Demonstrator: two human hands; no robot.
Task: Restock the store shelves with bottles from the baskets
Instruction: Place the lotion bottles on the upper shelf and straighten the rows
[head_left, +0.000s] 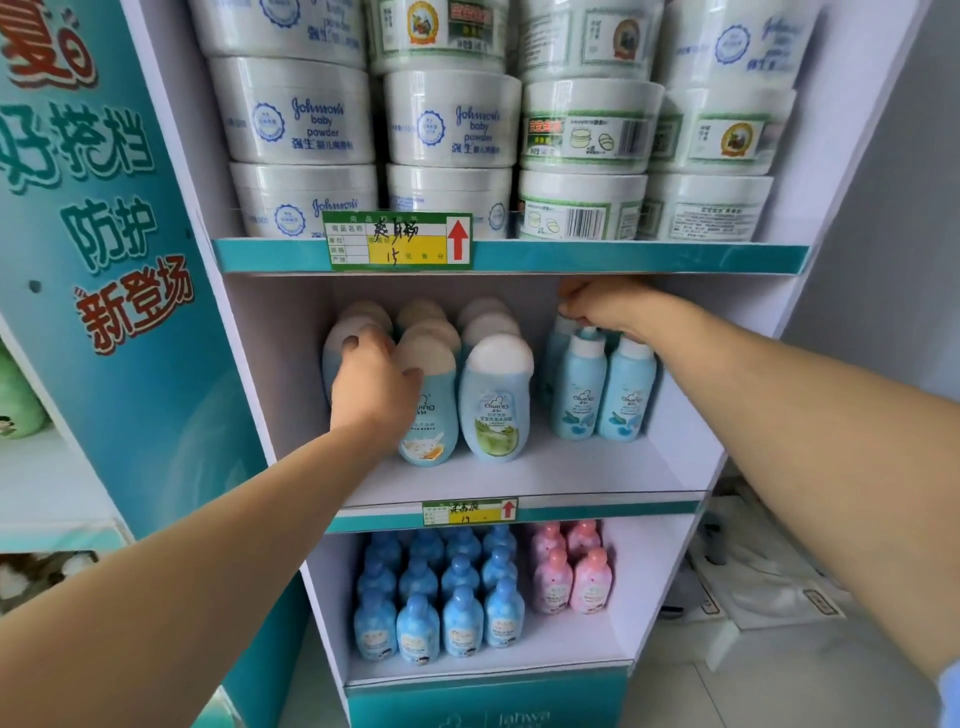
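Observation:
On the middle shelf (571, 467) stand rows of light-blue bottles with white domed caps (496, 395). My left hand (371, 382) grips the front-left bottle of these rows, hiding most of it. To the right stand slimmer blue bottles with white necks (628, 392). My right hand (597, 306) reaches deep under the upper shelf, its fingers curled round the top of a slim blue bottle (579, 384) in that group. No basket is in view.
The upper shelf holds stacked white powder tubs (452, 124) behind a green price tag (397, 241). The lower shelf carries small blue bottles (441, 592) and pink bottles (571, 571). A teal side panel (104, 260) stands at left. A grey wall (893, 234) is at right.

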